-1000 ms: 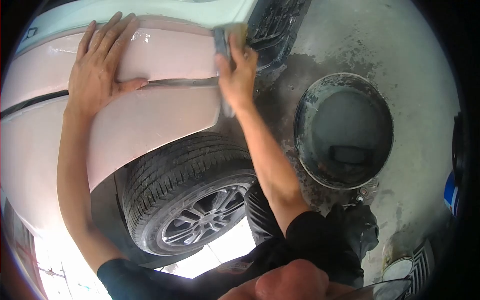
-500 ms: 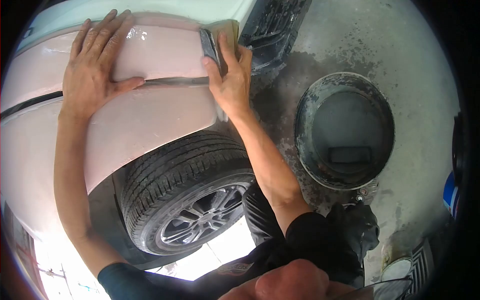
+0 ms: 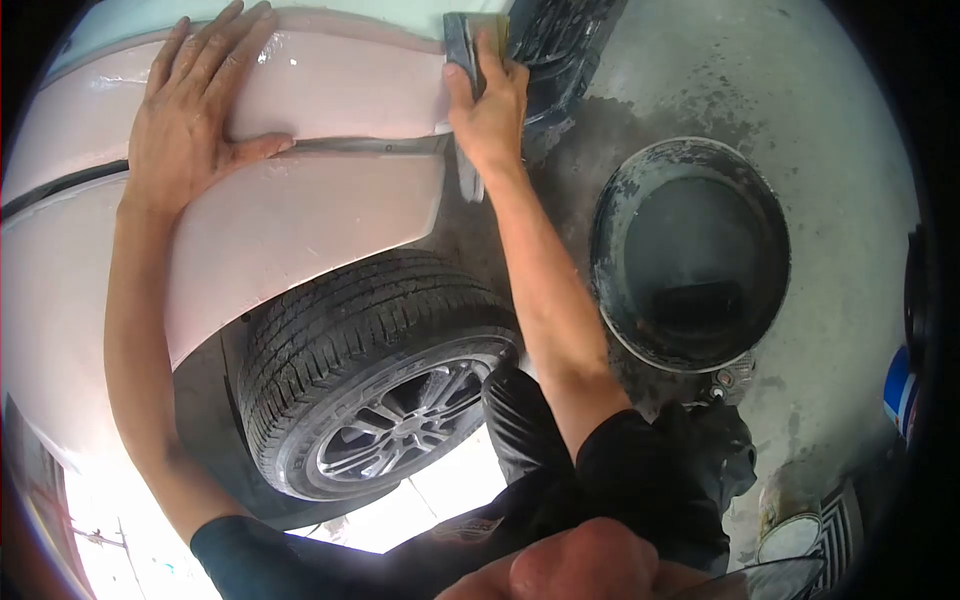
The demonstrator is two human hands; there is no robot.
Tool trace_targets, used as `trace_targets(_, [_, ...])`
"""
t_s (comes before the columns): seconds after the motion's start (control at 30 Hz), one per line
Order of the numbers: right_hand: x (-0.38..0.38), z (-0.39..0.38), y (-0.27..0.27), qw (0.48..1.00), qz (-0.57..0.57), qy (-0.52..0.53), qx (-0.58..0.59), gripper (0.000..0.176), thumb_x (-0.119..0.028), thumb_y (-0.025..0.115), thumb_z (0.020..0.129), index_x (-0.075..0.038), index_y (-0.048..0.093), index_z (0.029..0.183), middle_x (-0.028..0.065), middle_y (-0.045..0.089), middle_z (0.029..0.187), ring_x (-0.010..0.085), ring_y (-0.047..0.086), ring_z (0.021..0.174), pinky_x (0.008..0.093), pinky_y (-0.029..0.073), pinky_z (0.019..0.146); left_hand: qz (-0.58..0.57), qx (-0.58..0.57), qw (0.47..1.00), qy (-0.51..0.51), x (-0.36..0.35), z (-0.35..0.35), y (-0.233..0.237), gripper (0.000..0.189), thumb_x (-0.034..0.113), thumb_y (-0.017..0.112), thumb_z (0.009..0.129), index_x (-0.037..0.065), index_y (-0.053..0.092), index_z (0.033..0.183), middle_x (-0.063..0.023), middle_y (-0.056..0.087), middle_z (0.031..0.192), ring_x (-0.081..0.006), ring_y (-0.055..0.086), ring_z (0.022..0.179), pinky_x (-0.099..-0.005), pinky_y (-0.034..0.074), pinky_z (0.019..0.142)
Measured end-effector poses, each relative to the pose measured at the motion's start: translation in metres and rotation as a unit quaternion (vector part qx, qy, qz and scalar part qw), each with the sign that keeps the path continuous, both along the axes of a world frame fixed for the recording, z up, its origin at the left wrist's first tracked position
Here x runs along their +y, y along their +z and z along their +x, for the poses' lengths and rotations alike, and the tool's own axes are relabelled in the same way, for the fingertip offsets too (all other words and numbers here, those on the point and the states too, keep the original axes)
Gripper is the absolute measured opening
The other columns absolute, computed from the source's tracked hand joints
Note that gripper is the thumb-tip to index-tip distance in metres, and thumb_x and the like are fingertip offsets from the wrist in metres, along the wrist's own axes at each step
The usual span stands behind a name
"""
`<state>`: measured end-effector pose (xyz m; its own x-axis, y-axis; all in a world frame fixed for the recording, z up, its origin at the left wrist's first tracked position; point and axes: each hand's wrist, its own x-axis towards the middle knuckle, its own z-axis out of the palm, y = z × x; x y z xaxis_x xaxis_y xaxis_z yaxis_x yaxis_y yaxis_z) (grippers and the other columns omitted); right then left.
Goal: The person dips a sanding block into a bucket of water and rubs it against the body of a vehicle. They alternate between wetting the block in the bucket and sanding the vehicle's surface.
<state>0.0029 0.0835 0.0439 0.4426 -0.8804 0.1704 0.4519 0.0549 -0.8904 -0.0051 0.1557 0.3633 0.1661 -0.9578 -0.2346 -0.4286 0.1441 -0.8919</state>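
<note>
My left hand (image 3: 190, 110) lies flat with fingers spread on the wet, pinkish car body panel (image 3: 350, 75). Its thumb rests by the dark gap between this upper panel and the lower panel (image 3: 300, 215). At the panel's right end, my right hand (image 3: 490, 115) grips a sanding block (image 3: 459, 42), grey on one side with a tan edge. The thumb is on its near side and the fingers lie over it. The block's underside is hidden. Below the panels sits a tyre (image 3: 370, 310) on a spoked wheel (image 3: 410, 425).
On the wet concrete floor to the right stands a round basin (image 3: 690, 355) of dark water with a dark rectangular block (image 3: 695, 305) in it. Black car trim (image 3: 560, 70) lies beyond my right hand. A blue container (image 3: 897, 385) and an open can (image 3: 790, 540) are at the far right.
My right hand has slid the sanding block to the right and slightly up, to the panel's end. My left hand stays flat on the panel. The view has shifted slightly.
</note>
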Motion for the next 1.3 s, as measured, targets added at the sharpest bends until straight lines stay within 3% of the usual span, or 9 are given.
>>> trace_targets(0.13, [0.049, -0.023, 0.0, 0.998, -0.055, -0.027, -0.009, 0.061, -0.023, 0.068, 0.096, -0.008, 0.05, 0.152, 0.0324, 0.047, 0.128, 0.047, 0.053, 0.117, 0.0527, 0.046, 0.102, -0.002, 0.014, 1.0, -0.017, -0.004, 0.003, -0.003, 0.116, 0.074, 0.072, 0.06, 0.015, 0.043, 0.156, -0.0049, 0.05, 0.155, -0.0257, 0.041, 0.147, -0.0505, 0.027, 0.126])
trace_targets(0.27, [-0.001, 0.001, -0.002, 0.998, 0.016, 0.028, 0.052, 0.061, -0.03, 0.066, 0.097, -0.007, 0.051, 0.151, 0.0337, 0.046, 0.129, 0.0488, 0.053, 0.117, 0.0532, 0.046, 0.102, -0.002, 0.028, 0.999, -0.025, -0.004, 0.0, -0.002, 0.116, 0.072, 0.073, 0.06, 0.016, 0.044, 0.156, -0.0039, 0.05, 0.156, -0.025, 0.041, 0.147, -0.0503, 0.027, 0.126])
trace_targets(0.43, [0.06, -0.024, -0.001, 0.999, -0.033, -0.002, -0.003, 0.063, -0.031, 0.066, 0.097, -0.009, 0.047, 0.154, 0.0341, 0.045, 0.133, 0.0521, 0.05, 0.123, 0.0538, 0.039, 0.113, -0.004, 0.001, 1.0, 0.004, -0.003, 0.004, 0.0, 0.113, 0.07, 0.074, 0.061, 0.016, 0.044, 0.156, -0.0033, 0.05, 0.155, -0.0243, 0.042, 0.147, -0.0507, 0.027, 0.126])
trace_targets(0.57, [0.001, -0.001, -0.005, 0.996, 0.05, 0.044, 0.053, 0.064, -0.032, 0.066, 0.097, -0.01, 0.048, 0.154, 0.0324, 0.048, 0.128, 0.0495, 0.054, 0.117, 0.0537, 0.043, 0.107, -0.002, 0.013, 1.0, -0.019, -0.004, -0.001, -0.003, 0.115, 0.071, 0.074, 0.059, 0.017, 0.044, 0.156, -0.0031, 0.051, 0.155, -0.0239, 0.042, 0.147, -0.0507, 0.027, 0.127])
trace_targets(0.8, [0.044, -0.011, -0.008, 0.998, -0.03, -0.048, -0.012, 0.061, -0.027, 0.071, 0.094, -0.014, 0.054, 0.151, 0.0293, 0.049, 0.127, 0.0473, 0.055, 0.116, 0.0516, 0.046, 0.104, 0.0, 0.01, 1.0, -0.011, -0.001, 0.005, -0.002, 0.114, 0.074, 0.073, 0.061, 0.018, 0.045, 0.156, -0.0026, 0.051, 0.155, -0.0233, 0.042, 0.147, -0.0494, 0.026, 0.127])
trace_targets(0.9, [-0.007, 0.012, -0.013, 0.995, 0.029, 0.006, 0.092, 0.062, -0.03, 0.071, 0.093, -0.013, 0.054, 0.15, 0.0295, 0.05, 0.128, 0.0475, 0.055, 0.116, 0.0506, 0.047, 0.103, -0.004, 0.005, 1.0, 0.0, 0.002, 0.003, -0.001, 0.114, 0.073, 0.074, 0.059, 0.018, 0.045, 0.155, -0.0022, 0.051, 0.155, -0.0229, 0.042, 0.147, -0.049, 0.027, 0.127])
trace_targets(1.13, [0.002, 0.008, -0.01, 0.995, 0.095, 0.022, -0.026, 0.058, -0.029, 0.071, 0.094, -0.013, 0.056, 0.149, 0.0316, 0.049, 0.131, 0.0474, 0.054, 0.122, 0.0514, 0.046, 0.105, -0.013, 0.021, 1.0, -0.014, 0.0, 0.005, -0.002, 0.115, 0.071, 0.076, 0.057, 0.017, 0.046, 0.155, -0.0018, 0.052, 0.154, -0.0224, 0.043, 0.147, -0.0484, 0.027, 0.127])
trace_targets(1.23, [0.045, -0.008, -0.006, 0.993, -0.056, -0.076, -0.065, 0.059, -0.027, 0.072, 0.094, -0.015, 0.056, 0.149, 0.0333, 0.047, 0.135, 0.0501, 0.051, 0.126, 0.0553, 0.043, 0.108, -0.016, 0.011, 1.0, -0.003, 0.0, 0.003, -0.002, 0.115, 0.071, 0.076, 0.057, 0.017, 0.046, 0.155, -0.0018, 0.052, 0.154, -0.0226, 0.043, 0.146, -0.0486, 0.027, 0.127])
trace_targets(1.3, [0.057, -0.018, -0.004, 0.992, -0.082, -0.067, -0.071, 0.059, -0.026, 0.072, 0.094, -0.015, 0.056, 0.149, 0.0346, 0.045, 0.137, 0.0515, 0.05, 0.127, 0.0576, 0.043, 0.107, -0.017, 0.013, 1.0, -0.005, -0.001, 0.005, -0.003, 0.115, 0.07, 0.076, 0.057, 0.017, 0.046, 0.155, -0.0019, 0.052, 0.153, -0.0228, 0.043, 0.146, -0.0488, 0.027, 0.127])
